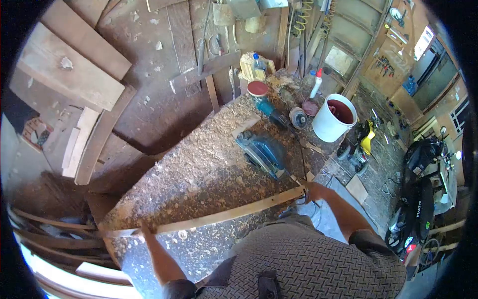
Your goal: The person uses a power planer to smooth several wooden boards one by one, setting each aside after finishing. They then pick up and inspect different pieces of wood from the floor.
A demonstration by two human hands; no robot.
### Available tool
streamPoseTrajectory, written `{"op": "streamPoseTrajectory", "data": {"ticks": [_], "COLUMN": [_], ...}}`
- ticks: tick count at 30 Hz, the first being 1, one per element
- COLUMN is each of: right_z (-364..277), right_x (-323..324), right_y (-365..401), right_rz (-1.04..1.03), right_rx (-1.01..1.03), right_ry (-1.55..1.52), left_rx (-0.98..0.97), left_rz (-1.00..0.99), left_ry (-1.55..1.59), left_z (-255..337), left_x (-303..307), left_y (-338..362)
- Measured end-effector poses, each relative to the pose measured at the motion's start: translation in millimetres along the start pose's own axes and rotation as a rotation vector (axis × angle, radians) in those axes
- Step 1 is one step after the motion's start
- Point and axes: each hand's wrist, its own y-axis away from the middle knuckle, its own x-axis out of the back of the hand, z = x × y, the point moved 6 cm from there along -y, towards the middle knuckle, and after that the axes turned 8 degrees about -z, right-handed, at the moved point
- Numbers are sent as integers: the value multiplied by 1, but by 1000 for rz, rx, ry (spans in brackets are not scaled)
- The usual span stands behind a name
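Note:
A long, slightly curved wooden strip [219, 217] lies across the near part of the workbench [184, 164], which is strewn with shavings. My left hand [144, 229] is at the strip near its left end; its fingers are too small to make out. At the right end, my right hand [314, 192] is closed round the strip, with a thin light-coloured tool [297, 180] beside it. Beyond the strip, a blue power planer [260, 154] rests on the bench. Farther back lies a blue-green grinder [271, 112] with a red disc [258, 88].
A white bucket [334, 119], a round disc tool [298, 118] and a white bottle with red cap [316, 83] stand at the back right. Boards [69, 70] lean at the left above stacked curved strips [59, 239]. Motorcycles [420, 199] are parked at the right.

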Motion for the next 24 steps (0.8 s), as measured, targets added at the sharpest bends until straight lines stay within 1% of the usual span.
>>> {"op": "streamPoseTrajectory", "data": {"ticks": [1,3,4,6,7,8,9,10,12,13,14,15,16,17,18,19,20,21,22,24], "right_z": [-9,13,8,-21,-35,-59,-79,-74,-92,-103,-108,-114,-115,-113,-110,-107,-106,-109,-109,-100], "right_x": [17,45,69,106,119,129,139,138,133,135,123,121,120,118,119,123,131,139,151,170], "right_y": [8,-8,-15,-34,-45,-57,-71,-108,-147,-157,-164,-168,-171,-171,-170,-168,-165,-150,-133,-95], "right_rz": [-33,123,170,281,348,317,286,512,706,465,201,175,177,179,163,139,121,103,97,74], "right_rx": [52,154,123,97,103,109,120,211,333,215,72,83,71,52,59,73,94,129,145,208], "right_ry": [-51,23,-59,-267,-390,-351,-311,-46,230,-227,-665,-651,-697,-749,-745,-705,-666,-672,-672,-624], "left_rx": [-39,-165,-244,-398,-366,-284,-249,-214,-367,-432,-458,-518,-657,-853,-933,-986,-1049,-1117,-1115,-1291], "left_rz": [52,172,211,240,165,197,105,17,-152,-158,-231,-275,-327,-325,-384,-435,-508,-531,-513,-626], "left_ry": [33,94,108,-1,54,10,73,140,296,144,143,21,-77,-219,-243,-417,-543,-737,-741,-834], "left_z": [-9,-31,-49,-97,-111,-126,-121,-111,-116,-117,-112,-96,-71,-49,-24,-1,9,15,24,28], "left_x": [10,28,30,33,34,32,30,26,7,-2,-13,-20,-28,-38,-50,-66,-86,-106,-120,-149], "left_y": [6,21,21,26,55,78,119,162,215,241,269,304,341,376,411,439,457,473,482,509]}}
